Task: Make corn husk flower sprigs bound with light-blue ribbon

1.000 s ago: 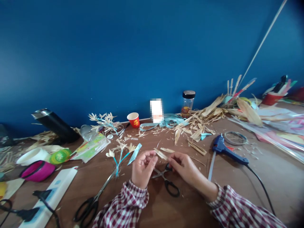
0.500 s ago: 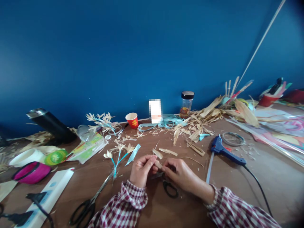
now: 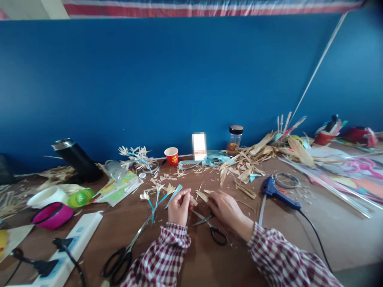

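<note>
My left hand [image 3: 178,207] is closed in a pinch on a small piece of corn husk [image 3: 194,201]. To its right, my right hand [image 3: 225,208] has its fingers bent down onto a pale corn husk strip [image 3: 202,195], closed at the strip's end; its fingertips are partly hidden. Below the hands lie small scissors [image 3: 206,220], blades apart, one handle loop partly under my right hand. Husk flowers on blue stems [image 3: 156,195] lie left of my left hand, beside a strip of blue ribbon [image 3: 175,194]. Larger black-handled scissors [image 3: 121,255] rest by my left sleeve.
A blue glue gun [image 3: 279,193] lies at the right with its cord trailing. A power strip [image 3: 80,235] with plugs is at the left. A red paper cup [image 3: 171,156], a jar [image 3: 235,139] and heaped corn husks [image 3: 245,161] stand along the blue wall.
My hands have come apart; the left keeps the husk piece, while the right has moved over the husk strips on the table. More of the small scissors shows. The view has tilted up.
</note>
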The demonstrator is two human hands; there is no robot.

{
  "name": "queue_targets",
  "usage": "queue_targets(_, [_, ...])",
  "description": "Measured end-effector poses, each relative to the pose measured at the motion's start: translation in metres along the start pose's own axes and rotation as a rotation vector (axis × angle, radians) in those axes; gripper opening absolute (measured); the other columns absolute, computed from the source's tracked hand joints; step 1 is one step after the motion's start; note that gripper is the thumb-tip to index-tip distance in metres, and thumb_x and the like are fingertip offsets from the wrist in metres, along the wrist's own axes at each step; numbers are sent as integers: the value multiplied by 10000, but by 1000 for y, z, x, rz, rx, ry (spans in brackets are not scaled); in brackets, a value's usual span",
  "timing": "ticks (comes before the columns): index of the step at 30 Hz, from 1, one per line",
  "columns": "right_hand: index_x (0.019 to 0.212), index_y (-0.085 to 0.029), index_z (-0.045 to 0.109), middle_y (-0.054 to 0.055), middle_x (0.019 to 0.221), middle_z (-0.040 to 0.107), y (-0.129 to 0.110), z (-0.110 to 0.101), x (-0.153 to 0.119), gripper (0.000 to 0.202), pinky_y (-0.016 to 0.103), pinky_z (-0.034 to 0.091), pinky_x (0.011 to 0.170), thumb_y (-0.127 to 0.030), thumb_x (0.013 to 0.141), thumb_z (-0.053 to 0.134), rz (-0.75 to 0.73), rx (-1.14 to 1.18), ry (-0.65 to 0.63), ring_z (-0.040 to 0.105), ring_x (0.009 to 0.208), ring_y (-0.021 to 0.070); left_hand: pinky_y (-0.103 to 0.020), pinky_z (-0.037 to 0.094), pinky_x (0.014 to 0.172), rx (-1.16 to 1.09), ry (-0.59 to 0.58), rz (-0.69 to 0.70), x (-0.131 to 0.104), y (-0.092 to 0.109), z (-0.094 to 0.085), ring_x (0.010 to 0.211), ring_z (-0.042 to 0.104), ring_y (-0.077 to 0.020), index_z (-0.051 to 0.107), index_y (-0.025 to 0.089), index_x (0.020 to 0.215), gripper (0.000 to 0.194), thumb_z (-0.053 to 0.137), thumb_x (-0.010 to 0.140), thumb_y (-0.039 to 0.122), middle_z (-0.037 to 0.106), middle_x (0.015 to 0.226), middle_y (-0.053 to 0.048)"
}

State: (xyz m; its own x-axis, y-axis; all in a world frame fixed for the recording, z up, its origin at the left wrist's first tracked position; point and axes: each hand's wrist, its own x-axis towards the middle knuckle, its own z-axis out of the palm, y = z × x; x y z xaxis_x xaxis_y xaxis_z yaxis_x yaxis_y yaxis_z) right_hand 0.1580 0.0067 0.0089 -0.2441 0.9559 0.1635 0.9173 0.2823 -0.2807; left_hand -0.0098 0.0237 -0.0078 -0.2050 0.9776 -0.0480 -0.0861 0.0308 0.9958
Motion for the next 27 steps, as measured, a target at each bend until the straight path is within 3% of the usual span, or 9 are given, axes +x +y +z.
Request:
queue_targets(4, [860,-142,618,127,864,649,-14,7,15,191,277,443,654,-234,901,456,69,-83,-5,637,782,217,-229,486,454,-31,19,7,3,-6,0,495,572,-117,688,144,916,304,674,701,358,635,621,1])
queue_targets(9, [841,-157,624,115,833,667,-12,5,21,240,271,420,635,-216,915,404,100,-105,-29,646,757,217,-227,481,450,-61,-45,-16,3,-11,1,488,565,-115,680,133,893,293,645,714,361,621,601,0])
queue_targets(18, [895,-184,638,51,861,695,8,-21,16,213,230,382,659,-137,824,443,90,18,0,625,786,165,-200,449,416,-56,-150,-53,-1,-10,5,427,527,-92,678,112,901,323,669,658,325,595,536,27])
queue_targets(27, [828,-180,679,39,812,703,50,-38,25,218,221,389,623,-142,770,472,136,124,7,619,737,155,-186,437,412,-33,-186,-86,-1,-6,5,450,521,-84,666,88,935,367,659,635,300,626,587,5])
